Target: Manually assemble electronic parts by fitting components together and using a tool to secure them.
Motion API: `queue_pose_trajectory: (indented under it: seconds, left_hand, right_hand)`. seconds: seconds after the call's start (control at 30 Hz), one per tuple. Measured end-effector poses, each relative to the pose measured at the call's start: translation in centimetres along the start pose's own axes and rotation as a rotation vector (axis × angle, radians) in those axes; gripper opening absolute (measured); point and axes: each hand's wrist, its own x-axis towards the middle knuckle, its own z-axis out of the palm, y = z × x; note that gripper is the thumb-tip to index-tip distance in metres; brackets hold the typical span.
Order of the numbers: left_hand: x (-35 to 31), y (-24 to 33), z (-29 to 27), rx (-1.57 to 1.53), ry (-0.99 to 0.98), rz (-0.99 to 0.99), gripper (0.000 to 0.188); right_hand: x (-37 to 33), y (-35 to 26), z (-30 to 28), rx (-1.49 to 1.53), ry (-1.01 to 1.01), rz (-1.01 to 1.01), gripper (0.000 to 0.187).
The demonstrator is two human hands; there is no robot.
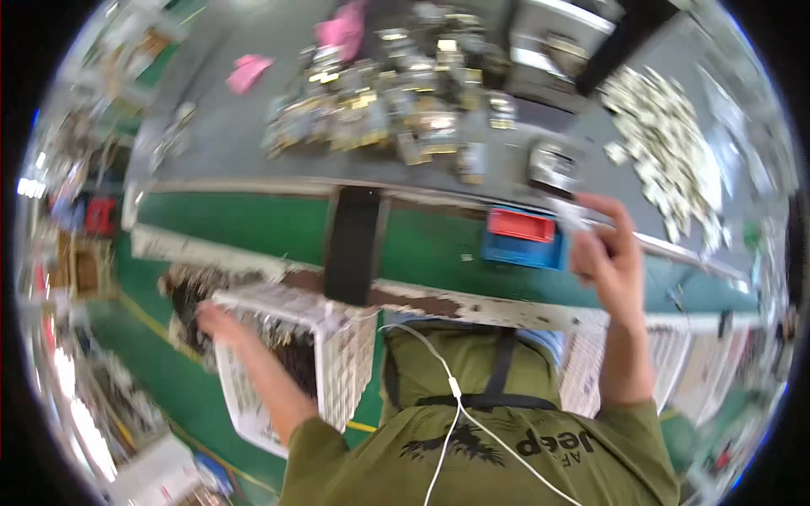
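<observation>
My right hand (614, 261) is raised at the table's near edge, right of the blue bin (530, 255) with a red tray (521, 224) inside. Thumb and forefinger close on a small whitish piece (567, 214), too blurred to name. Just beyond it on the tabletop sits a small metal fixture (554, 166). Down to the left, my left hand (219, 324) reaches past the far left corner of a white plastic basket (319, 337), beside a dark heap of small parts (192, 291). Motion blur smears its fingers, and anything in them cannot be made out.
Metallic parts (363, 110) cover the middle of the grey table, with pink cloths (251, 73) nearby. Pale small pieces (666, 143) are heaped at right. A grey machine (553, 55) stands at the back. A black phone-like slab (353, 244) lies across the green ledge (430, 253).
</observation>
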Motion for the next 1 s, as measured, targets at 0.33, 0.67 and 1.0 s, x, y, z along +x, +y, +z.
queue_pose_trajectory:
  seconds: [0.33, 0.67, 1.0]
  left_hand:
    - [-16.9, 35.9, 0.1, -0.723, -1.044, 1.113, 0.036]
    - [-21.8, 40.5, 2.9, -0.432, -1.265, 1.411, 0.017]
    - [-20.6, 40.7, 3.0, -0.65, -1.384, 0.871, 0.007]
  right_hand:
    - [0.9, -2.8, 0.9, -0.21, -0.181, -0.311, 0.091]
    - [1.3, -1.9, 0.7, -0.43, -0.104, -0.492, 0.095]
    - [0.5, 0.3, 0.2, -0.274, -0.044, -0.465, 0.079]
